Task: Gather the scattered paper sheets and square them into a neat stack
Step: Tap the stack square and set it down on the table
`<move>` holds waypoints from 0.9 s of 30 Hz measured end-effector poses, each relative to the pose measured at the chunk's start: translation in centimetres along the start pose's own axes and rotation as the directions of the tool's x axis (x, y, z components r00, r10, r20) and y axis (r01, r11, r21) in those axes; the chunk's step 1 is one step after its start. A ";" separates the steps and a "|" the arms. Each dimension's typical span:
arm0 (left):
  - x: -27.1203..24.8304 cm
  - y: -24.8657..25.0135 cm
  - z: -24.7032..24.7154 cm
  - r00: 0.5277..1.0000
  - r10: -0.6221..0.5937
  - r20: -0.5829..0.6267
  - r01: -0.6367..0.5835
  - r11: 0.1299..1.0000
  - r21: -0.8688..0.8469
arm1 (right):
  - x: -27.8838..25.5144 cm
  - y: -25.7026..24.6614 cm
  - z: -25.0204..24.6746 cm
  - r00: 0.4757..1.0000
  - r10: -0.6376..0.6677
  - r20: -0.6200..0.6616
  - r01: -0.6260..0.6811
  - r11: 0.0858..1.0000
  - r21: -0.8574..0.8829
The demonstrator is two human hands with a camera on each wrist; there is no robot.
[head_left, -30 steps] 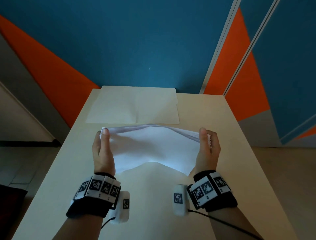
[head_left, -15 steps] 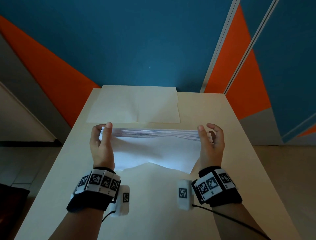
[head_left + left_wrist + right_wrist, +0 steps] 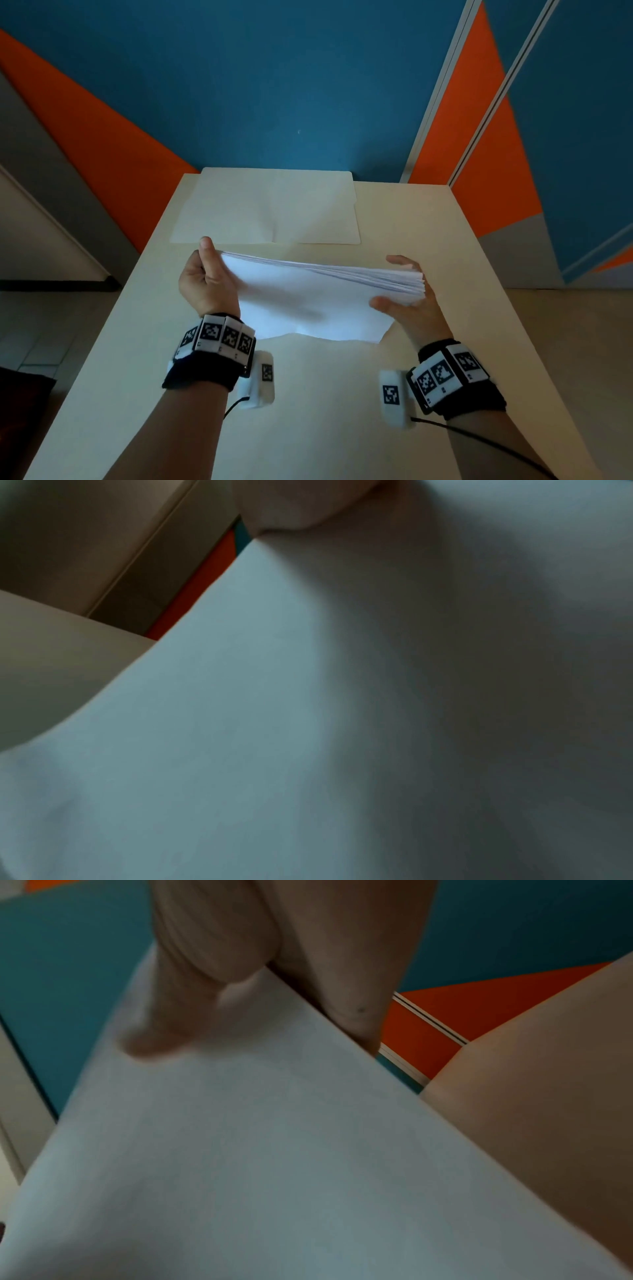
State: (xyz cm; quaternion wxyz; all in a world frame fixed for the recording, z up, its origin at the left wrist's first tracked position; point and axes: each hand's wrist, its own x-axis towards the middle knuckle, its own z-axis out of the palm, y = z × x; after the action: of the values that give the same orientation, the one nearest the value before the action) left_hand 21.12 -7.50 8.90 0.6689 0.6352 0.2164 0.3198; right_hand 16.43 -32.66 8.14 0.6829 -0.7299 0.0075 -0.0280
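The paper stack (image 3: 318,294) hangs just above the table (image 3: 428,219), long axis running hand to hand, left hand (image 3: 207,281) pinching its raised left end and right hand (image 3: 407,301) clasping the lower right end, near the open folder (image 3: 267,205).

matt paper stack (image 3: 318,294), smooth matt table (image 3: 428,240)

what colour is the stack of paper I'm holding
White, with a bluish cast in shadow; the paper stack shows best in the head view.
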 end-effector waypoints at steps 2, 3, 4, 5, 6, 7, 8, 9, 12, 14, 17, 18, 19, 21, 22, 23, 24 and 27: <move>0.2 0.2 0.3 1.000 -0.011 -0.001 0.011 1.000 0.016 | -0.2 -0.3 0.2 0.999 0.030 -0.023 -0.032 0.996 -0.084; 0.3 0.4 0.3 1.000 -0.017 0.009 0.016 0.999 0.034 | -0.1 -0.6 0.3 0.998 0.033 -0.051 -0.040 0.992 -0.123; 0.6 0.6 0.3 1.000 -0.002 0.023 0.001 0.998 0.060 | 0.0 -1.0 0.3 0.996 0.025 -0.080 -0.036 0.990 -0.139; 0.9 0.8 0.1 0.999 0.036 0.040 -0.041 0.991 0.124 | 0.3 -1.6 0.3 0.994 0.010 -0.105 -0.024 0.990 -0.136; 1.4 0.9 -0.2 0.992 0.115 0.060 -0.127 0.962 0.242 | 0.7 -2.4 0.3 0.993 -0.013 -0.120 -0.003 0.991 -0.134; 1.5 1.5 -0.5 0.965 0.230 0.122 -0.260 0.892 0.370 | 1.1 -3.4 0.3 0.991 -0.050 -0.123 0.033 0.989 -0.142; 1.4 2.2 -0.6 0.905 0.327 0.273 -0.420 0.790 0.446 | 1.5 -4.4 0.3 0.990 -0.094 -0.110 0.075 0.984 -0.164; 0.9 3.1 -0.4 0.803 0.380 0.459 -0.577 0.689 0.440 | 1.8 -5.6 0.4 0.987 -0.139 -0.084 0.121 0.974 -0.191; -1.5 5.8 1.2 0.473 0.295 0.830 -0.801 0.536 0.266 | 2.3 -8.7 1.2 0.956 -0.284 0.069 0.292 0.920 -0.263; -2.2 6.7 1.9 0.436 0.320 0.841 -0.807 0.552 0.208 | 2.5 -9.9 1.6 0.924 -0.344 0.165 0.380 0.870 -0.314; -1.6 7.3 1.4 0.530 0.351 0.772 -0.677 0.723 0.136 | 2.8 -10.7 0.8 0.946 -0.229 0.231 0.300 0.888 -0.349; -1.2 7.3 1.0 0.592 0.330 0.736 -0.608 0.782 0.138 | 2.9 -10.6 0.1 0.959 -0.159 0.236 0.241 0.895 -0.376; -0.9 7.3 0.6 0.656 0.304 0.691 -0.531 0.837 0.135 | 2.9 -10.6 -0.8 0.966 -0.101 0.239 0.193 0.897 -0.398; -0.6 7.2 0.1 0.751 0.241 0.615 -0.382 0.918 0.106 | 2.7 -10.2 -2.5 0.970 -0.079 0.229 0.162 0.913 -0.373; -0.6 7.2 -0.2 0.781 0.202 0.591 -0.310 0.947 0.086 | 2.6 -10.0 -3.0 0.975 -0.100 0.200 0.162 0.931 -0.326; -0.6 6.9 -0.4 0.802 0.169 0.572 -0.246 0.967 0.059 | 2.5 -9.9 -3.3 0.981 -0.123 0.151 0.158 0.957 -0.244; -0.8 6.6 -0.6 0.819 0.140 0.556 -0.187 0.982 0.029 | 2.4 -9.9 -3.2 0.984 -0.146 0.104 0.160 0.977 -0.138; -2.0 5.4 -1.1 0.844 0.066 0.533 -0.058 0.998 -0.032 | 2.6 -9.4 -2.2 0.971 -0.239 0.004 0.236 0.963 0.132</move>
State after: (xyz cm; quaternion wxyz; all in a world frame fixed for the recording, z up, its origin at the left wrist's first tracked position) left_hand 18.09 -8.16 13.86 0.6965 0.7009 -0.0008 0.1539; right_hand 18.64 -34.33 17.76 0.7209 -0.6796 -0.0888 -0.1028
